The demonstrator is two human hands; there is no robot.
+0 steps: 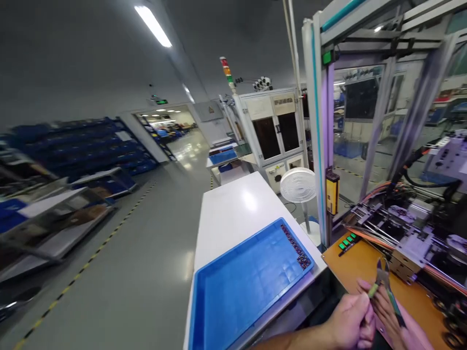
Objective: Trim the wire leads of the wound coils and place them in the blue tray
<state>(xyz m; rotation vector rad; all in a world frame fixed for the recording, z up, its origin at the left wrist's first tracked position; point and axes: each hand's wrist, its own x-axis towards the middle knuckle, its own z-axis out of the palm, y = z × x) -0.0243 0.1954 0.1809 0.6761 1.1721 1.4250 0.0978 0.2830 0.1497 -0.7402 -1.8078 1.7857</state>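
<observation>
A pair of cutting pliers [383, 278] with greenish handles is at the lower right, its jaws pointing up and away from me and its handles spread. My left hand [352, 316] is closed, with thumb and forefinger at the end of the nearer handle. My right hand [387, 311] is around the other handle, which lies across it, with the fingers partly behind the tool. Both hands are above the orange-brown plate [359, 260] at the machine's front. On that plate lies a black strip with green buttons [347, 243].
A blue tray [237, 282] on a white table [228, 209] holds a row of small dark parts [295, 245] along its right side. A white fan [298, 185] stands behind it. The machine frame [317, 121] and its mechanism [412, 243] are at right; a floor aisle [153, 262] runs left.
</observation>
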